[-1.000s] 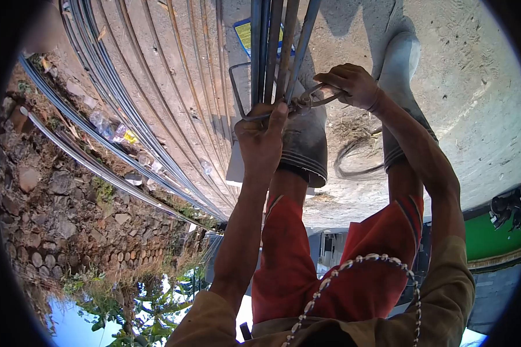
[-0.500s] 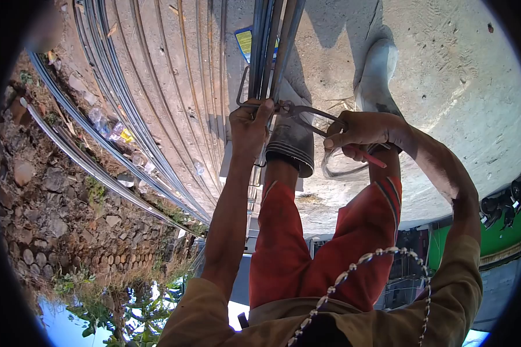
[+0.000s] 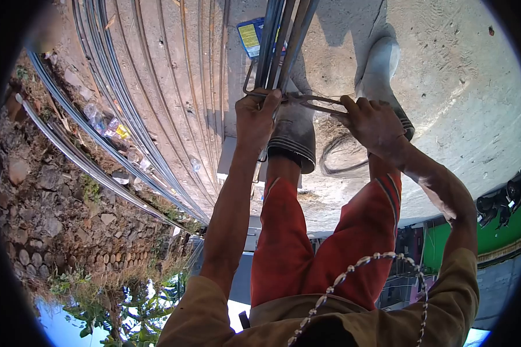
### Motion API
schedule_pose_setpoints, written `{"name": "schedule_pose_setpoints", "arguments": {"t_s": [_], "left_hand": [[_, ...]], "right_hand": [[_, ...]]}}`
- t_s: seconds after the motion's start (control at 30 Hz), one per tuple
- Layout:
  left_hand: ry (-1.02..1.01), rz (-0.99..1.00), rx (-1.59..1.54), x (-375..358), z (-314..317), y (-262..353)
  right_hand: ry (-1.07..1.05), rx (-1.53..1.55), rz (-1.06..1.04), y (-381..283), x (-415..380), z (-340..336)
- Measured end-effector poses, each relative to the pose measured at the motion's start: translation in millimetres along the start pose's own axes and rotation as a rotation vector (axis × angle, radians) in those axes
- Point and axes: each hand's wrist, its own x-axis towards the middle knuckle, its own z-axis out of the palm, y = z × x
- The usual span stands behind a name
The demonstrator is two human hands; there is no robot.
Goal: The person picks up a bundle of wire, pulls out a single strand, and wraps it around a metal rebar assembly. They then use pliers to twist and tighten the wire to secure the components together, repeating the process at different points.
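The bundle of steel rods [image 3: 278, 43] runs lengthwise away from the person, over the left boot [image 3: 292, 136]. The left hand [image 3: 255, 118] wraps its fingers around it. Just right of the bundle, the right hand [image 3: 373, 124] squeezes pliers [image 3: 312, 104], whose tip meets the rods.

Right hand [image 3: 373, 121] with pincers [image 3: 315, 104] back up beside the rebar bundle [image 3: 278, 40].

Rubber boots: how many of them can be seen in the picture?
2. One boot is just below the left hand at the steel bars. The other boot is above the right hand.
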Motion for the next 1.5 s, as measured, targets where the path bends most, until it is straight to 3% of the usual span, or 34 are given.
{"name": "schedule_pose_setpoints", "arguments": {"t_s": [0.13,0.17,0.27,0.3,0.33,0.4,0.5,0.6,0.63,0.73,0.77,0.87,0.93,1.0,1.13,1.17,1.27,1.33,1.4,1.43,1.47,1.5], "left_hand": [[0.029,-0.179,-0.080,-1.7,1.5,17.5],[0.020,-0.220,-0.083,-8.3,-0.8,18.9],[0.016,-0.206,-0.081,2.8,-1.4,17.3],[0.013,-0.195,-0.038,0.3,-1.5,17.9],[0.004,-0.183,-0.052,3.2,-2.1,14.2],[-0.016,-0.159,-0.080,8.3,-3.2,7.1],[-0.017,-0.177,-0.082,5.2,-1.2,7.9],[0.010,-0.228,-0.058,1.4,-0.5,19.2],[0.015,-0.257,-0.054,2.9,-1.4,22.1],[0.008,-0.315,-0.030,5.2,-3.9,18.7],[-0.003,-0.319,-0.019,7.4,-3.0,17.2],[-0.035,-0.266,-0.027,7.4,1.2,17.2],[-0.016,-0.248,-0.034,-1.8,0.3,22.9],[0.019,-0.224,-0.038,5.3,5.2,25.6],[-0.002,-0.246,-0.014,5.5,-0.3,25.3],[-0.021,-0.209,0.009,7.3,0.1,24.3],[-0.032,-0.248,0.035,7.8,-0.3,20.9],[-0.030,-0.255,0.009,11.8,-1.0,20.9],[-0.041,-0.224,-0.037,9.2,-3.7,21.5],[-0.035,-0.198,-0.018,9.6,-4.1,18.7],[-0.040,-0.178,0.014,18.4,-1.7,23.3],[-0.043,-0.191,0.052,16.0,-1.4,27.1]], "right_hand": [[-1.213,1.569,0.841,29.8,24.9,3.2],[-1.456,1.901,0.840,33.5,30.2,3.4],[-1.114,1.712,0.760,10.2,19.1,-11.5],[-1.074,1.817,0.628,15.5,17.8,-7.0],[-0.976,1.433,0.453,17.8,17.9,-11.7],[-0.570,1.013,0.239,16.5,8.9,6.5],[-0.117,0.673,0.124,4.4,-2.6,23.9],[-0.300,0.423,0.302,-0.3,11.9,16.3],[-0.201,0.391,0.176,5.1,9.1,27.1],[-1.206,1.496,0.713,16.8,35.9,3.8],[-1.209,1.659,0.744,16.7,28.8,11.7],[-1.236,1.901,0.536,18.5,15.7,21.4],[-1.050,2.058,0.349,8.4,3.6,35.1],[-0.876,1.758,0.477,-5.9,7.2,18.0],[0.039,0.956,0.226,-14.0,7.6,3.3],[0.107,0.605,0.268,-16.5,14.1,9.5],[-0.361,0.449,0.258,-0.2,26.0,10.0],[-0.569,1.033,0.311,17.2,30.3,33.2],[-1.142,1.597,0.760,15.9,41.8,19.5],[-1.198,1.923,0.601,19.2,32.9,37.4],[-1.112,1.773,0.411,13.8,33.1,36.3],[-1.093,1.756,0.380,15.4,33.0,34.8]]}}
